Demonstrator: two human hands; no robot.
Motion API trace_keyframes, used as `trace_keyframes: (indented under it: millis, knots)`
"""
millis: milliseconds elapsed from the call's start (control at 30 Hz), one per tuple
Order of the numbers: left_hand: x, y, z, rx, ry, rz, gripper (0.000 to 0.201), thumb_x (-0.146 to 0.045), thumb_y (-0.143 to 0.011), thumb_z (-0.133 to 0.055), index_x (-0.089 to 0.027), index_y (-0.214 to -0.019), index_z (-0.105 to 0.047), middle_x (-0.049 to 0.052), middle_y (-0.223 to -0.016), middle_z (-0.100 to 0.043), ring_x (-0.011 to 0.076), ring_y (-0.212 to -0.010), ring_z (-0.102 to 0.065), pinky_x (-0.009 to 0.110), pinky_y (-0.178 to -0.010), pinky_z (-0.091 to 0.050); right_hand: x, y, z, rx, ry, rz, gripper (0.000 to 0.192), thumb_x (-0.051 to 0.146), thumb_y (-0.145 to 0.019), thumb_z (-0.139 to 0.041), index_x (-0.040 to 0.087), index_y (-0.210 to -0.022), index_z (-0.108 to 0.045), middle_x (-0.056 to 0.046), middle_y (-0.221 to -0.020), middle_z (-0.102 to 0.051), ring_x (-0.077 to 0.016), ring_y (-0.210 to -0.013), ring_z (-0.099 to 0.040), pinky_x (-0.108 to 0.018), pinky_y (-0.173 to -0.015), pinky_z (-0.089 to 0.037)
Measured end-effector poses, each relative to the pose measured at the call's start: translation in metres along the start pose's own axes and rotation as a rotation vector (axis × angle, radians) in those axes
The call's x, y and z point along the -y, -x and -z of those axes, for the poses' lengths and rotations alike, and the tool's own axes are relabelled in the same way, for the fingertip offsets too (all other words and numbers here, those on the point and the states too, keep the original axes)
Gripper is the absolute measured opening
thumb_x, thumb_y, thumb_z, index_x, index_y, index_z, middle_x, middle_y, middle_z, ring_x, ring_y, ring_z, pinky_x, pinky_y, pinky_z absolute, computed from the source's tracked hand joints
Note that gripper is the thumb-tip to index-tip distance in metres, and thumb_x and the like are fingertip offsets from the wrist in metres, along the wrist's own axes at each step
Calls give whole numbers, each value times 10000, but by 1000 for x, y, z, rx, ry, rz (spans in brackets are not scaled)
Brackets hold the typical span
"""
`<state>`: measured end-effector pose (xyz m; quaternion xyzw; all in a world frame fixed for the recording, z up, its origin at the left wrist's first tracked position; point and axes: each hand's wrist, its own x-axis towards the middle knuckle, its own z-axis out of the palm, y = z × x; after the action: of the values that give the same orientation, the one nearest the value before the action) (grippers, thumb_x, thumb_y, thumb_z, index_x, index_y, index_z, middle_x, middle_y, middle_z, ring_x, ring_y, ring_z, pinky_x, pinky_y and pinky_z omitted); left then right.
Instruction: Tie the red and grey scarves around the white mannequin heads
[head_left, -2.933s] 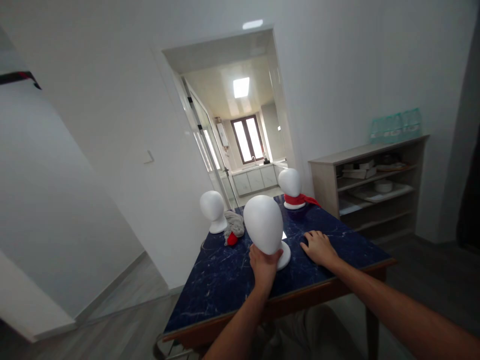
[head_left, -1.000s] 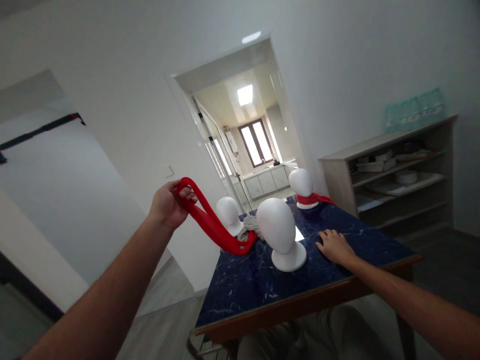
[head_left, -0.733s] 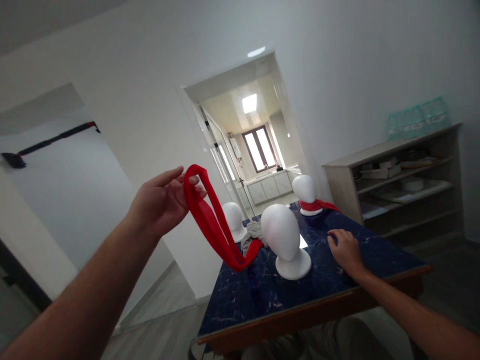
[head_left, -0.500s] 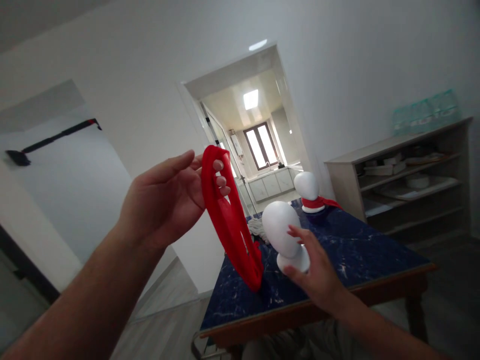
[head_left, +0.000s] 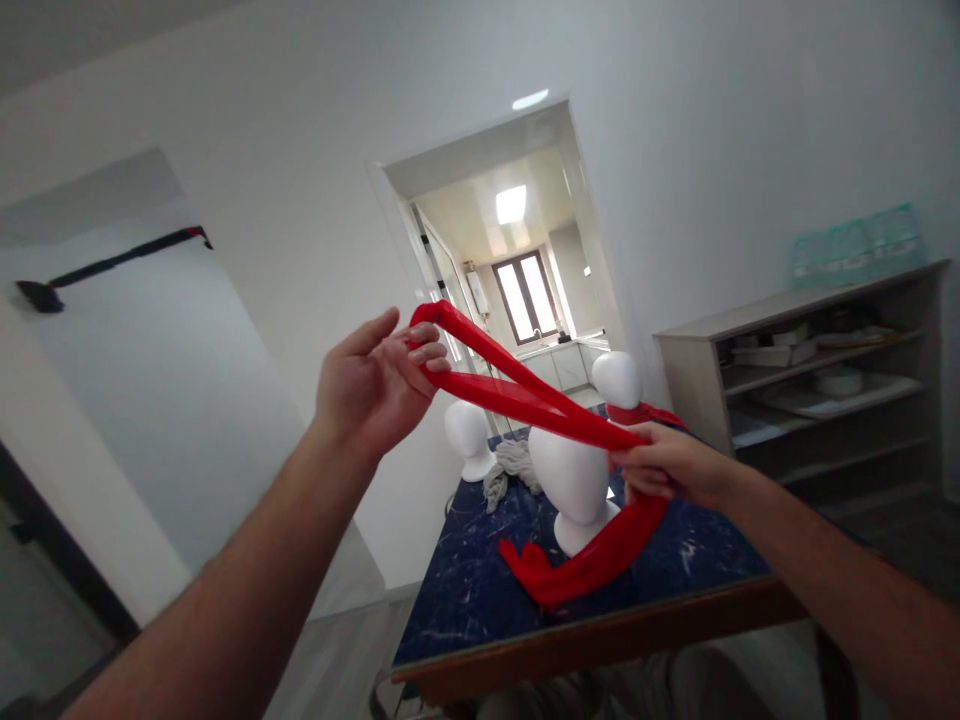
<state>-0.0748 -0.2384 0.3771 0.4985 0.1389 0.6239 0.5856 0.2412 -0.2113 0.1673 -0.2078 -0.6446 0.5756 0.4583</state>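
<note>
A red scarf point(head_left: 517, 395) is stretched between my two hands in a long loop. My left hand point(head_left: 386, 380) has its fingers curled through the loop's upper left end. Lower on the right, my right hand point(head_left: 660, 462) is closed around the scarf's gathered strands. From that hand a loose end curves down and left over the table. Directly behind the scarf stands a white mannequin head point(head_left: 571, 480), its top partly covered from view by the red fabric.
The blue marble-patterned table point(head_left: 465, 600) bears a second white head point(head_left: 466, 432) at left, grey fabric point(head_left: 514, 468), and a third head point(head_left: 616, 380) with red cloth round its neck. A shelf unit point(head_left: 690, 375) with water bottles point(head_left: 859, 250) stands at right.
My right hand has left the white head and taken hold of the scarf. The scarf, hanging from my left hand before, is now pulled out to the right.
</note>
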Motion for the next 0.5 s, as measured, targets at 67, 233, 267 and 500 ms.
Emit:
trace_keyframes:
  millis: [67, 233, 267, 500]
  knots:
    - [10, -25, 32, -23, 11, 24, 154, -273, -1011, -560, -158, -1092, -623, 36, -748, -588, 151, -625, -640, 255, -587, -587, 15, -2, 40, 15, -1, -22, 199, 347, -901, -766, 171, -877, -678, 134, -466, -357, -53, -389, -303, -327, -658, -563]
    - [57, -79, 86, -38, 188, 100, 148, -285, -1028, -486, -169, -997, -572, -1, -688, -514, 113, -541, -542, 210, -539, -544, 30, -28, 105, -104, -110, 5, 231, 315, -1029, -575, 186, -849, -638, 141, -488, -238, -42, -402, -183, -266, -633, -523]
    - [70, -89, 94, -57, 224, 112, 157, -288, -1034, -472, -171, -983, -563, -3, -689, -509, 115, -545, -543, 213, -543, -546, 28, -37, 110, -163, -155, 29, 250, 306, -1055, -525, 188, -862, -632, 137, -505, -240, -43, -411, -167, -244, -621, -508]
    - [177, -132, 131, -401, 321, 163, 257, -276, -1052, -429, -192, -820, -500, -19, -649, -502, 102, -516, -507, 206, -569, -515, -17, -115, 112, -479, -317, -94, 214, 271, -1067, -527, 186, -876, -571, 109, -525, -345, -50, -412, -238, -166, -475, -412]
